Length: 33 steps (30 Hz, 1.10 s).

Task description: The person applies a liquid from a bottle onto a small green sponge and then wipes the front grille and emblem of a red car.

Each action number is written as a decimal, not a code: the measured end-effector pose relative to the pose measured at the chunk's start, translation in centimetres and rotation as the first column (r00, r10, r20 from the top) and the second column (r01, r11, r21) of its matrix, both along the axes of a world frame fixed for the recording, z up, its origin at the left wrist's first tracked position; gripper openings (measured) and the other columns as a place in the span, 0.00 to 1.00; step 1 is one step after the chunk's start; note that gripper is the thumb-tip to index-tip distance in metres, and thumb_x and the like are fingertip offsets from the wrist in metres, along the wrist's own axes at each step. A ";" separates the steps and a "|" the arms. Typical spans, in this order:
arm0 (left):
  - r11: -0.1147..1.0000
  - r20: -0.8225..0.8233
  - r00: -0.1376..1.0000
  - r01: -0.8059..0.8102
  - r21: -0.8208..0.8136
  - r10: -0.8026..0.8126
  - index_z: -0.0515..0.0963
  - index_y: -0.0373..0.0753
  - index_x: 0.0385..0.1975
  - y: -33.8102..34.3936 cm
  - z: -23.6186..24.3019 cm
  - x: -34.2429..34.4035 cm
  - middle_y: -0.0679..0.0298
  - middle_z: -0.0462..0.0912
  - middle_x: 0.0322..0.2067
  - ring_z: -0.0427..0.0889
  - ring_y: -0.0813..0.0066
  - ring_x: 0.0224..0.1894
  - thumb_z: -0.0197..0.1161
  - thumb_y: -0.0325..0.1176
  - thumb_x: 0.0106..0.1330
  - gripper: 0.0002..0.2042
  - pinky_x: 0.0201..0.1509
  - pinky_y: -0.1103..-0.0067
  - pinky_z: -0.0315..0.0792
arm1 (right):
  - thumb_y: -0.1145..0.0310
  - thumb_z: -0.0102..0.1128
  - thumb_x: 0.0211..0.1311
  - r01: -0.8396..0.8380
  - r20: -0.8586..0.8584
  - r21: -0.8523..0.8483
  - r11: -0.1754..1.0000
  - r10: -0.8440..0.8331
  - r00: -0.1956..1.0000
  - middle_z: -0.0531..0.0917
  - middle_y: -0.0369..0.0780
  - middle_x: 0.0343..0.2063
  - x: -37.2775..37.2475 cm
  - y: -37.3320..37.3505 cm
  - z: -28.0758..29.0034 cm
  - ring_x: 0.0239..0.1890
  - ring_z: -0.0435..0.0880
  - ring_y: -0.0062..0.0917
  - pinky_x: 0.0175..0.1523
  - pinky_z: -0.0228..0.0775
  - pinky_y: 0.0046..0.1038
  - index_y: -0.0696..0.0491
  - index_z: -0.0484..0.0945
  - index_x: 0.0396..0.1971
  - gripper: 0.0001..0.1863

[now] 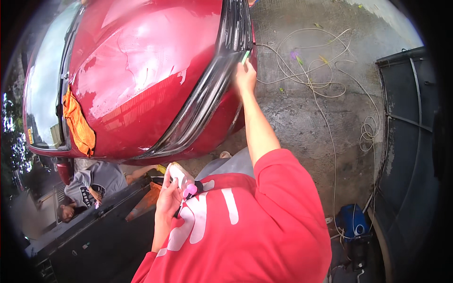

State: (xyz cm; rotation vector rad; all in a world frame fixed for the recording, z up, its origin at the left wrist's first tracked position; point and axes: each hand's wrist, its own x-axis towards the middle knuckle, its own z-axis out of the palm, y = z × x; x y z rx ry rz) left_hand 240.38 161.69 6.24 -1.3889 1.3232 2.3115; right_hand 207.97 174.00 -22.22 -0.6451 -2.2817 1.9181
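Note:
In front of me stands a red car, its glossy hood (132, 56) wet in patches. Along the front runs a dark grille and headlight strip (200, 106) with whitish streaks. My right hand (246, 79) reaches out to the far end of this strip, its fingers closed on a small green-edged piece (245, 57); most of that piece is hidden by the fingers, so its kind is unclear. Close to my chest, my left hand (167, 200) is wrapped around a pale, see-through bottle (180, 173) with a pink cap (190, 189).
An orange cloth (79, 123) lies by the windshield. A person in a grey shirt (106, 181) is at the car's side, one arm stretched toward it. A long pale hose (325, 120) loops over wet concrete, near a blue machine (351, 220) and a dark metal gate (403, 108).

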 end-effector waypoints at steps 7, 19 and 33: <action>0.996 0.056 0.997 -0.052 0.074 0.048 0.49 0.55 0.73 1.0 -0.4 -1.5 0.59 0.77 0.54 0.83 0.65 0.51 0.55 0.26 0.71 0.33 0.51 0.71 0.80 | 0.69 0.65 0.60 -0.204 -0.033 -0.324 0.924 0.205 0.978 0.76 0.47 0.56 19.4 -3.5 8.7 0.56 0.79 0.39 0.62 0.69 0.38 0.54 0.75 0.60 0.26; 0.998 -0.072 0.996 -0.049 0.043 0.052 0.54 0.49 0.72 -0.1 -0.6 -0.5 0.52 0.72 0.58 0.76 0.62 0.59 0.62 0.31 0.68 0.34 0.62 0.67 0.74 | 0.71 0.71 0.50 -0.441 -0.373 0.128 0.888 0.455 0.809 0.74 0.46 0.58 18.7 -4.6 11.0 0.54 0.77 0.42 0.59 0.72 0.37 0.48 0.83 0.51 0.24; 0.982 -0.196 0.979 -0.011 0.191 0.049 0.47 0.52 0.73 -0.6 -0.6 1.9 0.48 0.72 0.57 0.79 0.60 0.56 0.59 0.29 0.69 0.36 0.57 0.68 0.78 | 0.68 0.69 0.50 -0.640 -0.424 0.468 0.610 0.790 0.443 0.76 0.41 0.57 23.8 -4.8 12.3 0.49 0.78 0.35 0.51 0.73 0.33 0.40 0.84 0.50 0.23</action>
